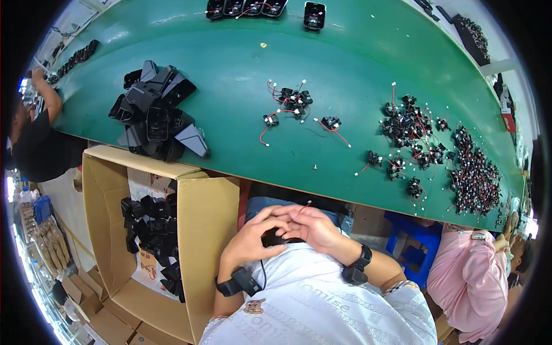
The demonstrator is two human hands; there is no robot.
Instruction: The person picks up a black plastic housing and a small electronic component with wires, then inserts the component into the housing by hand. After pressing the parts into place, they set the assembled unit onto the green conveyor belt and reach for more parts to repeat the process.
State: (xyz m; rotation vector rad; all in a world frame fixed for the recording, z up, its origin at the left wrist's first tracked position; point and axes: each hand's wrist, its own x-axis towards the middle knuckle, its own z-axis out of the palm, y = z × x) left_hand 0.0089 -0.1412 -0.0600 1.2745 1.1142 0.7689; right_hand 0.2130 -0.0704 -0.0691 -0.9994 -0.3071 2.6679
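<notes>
Both hands meet at my lap, just below the table edge. My left hand (pixel 253 237) has bent fingers closed around a black object (pixel 273 236), mostly hidden, whose kind I cannot tell. My right hand (pixel 315 229) touches it, its fingers curled inward over the same spot. A thin red wire (pixel 303 207) with a small white connector sticks up past the right fingers; the part it belongs to is hidden. On the green table (pixel 230 115) ahead lie a small cluster of black wired parts (pixel 296 102) and one separate wired part (pixel 331 122).
Black housings (pixel 156 112) are piled at the table's left. An open cardboard box (pixel 208 253) beside me holds more black housings (pixel 152 224). Larger heaps of wired parts (pixel 474 172) lie right. Black units (pixel 314 15) line the far side. A blue stool (pixel 409 241) and other people are nearby.
</notes>
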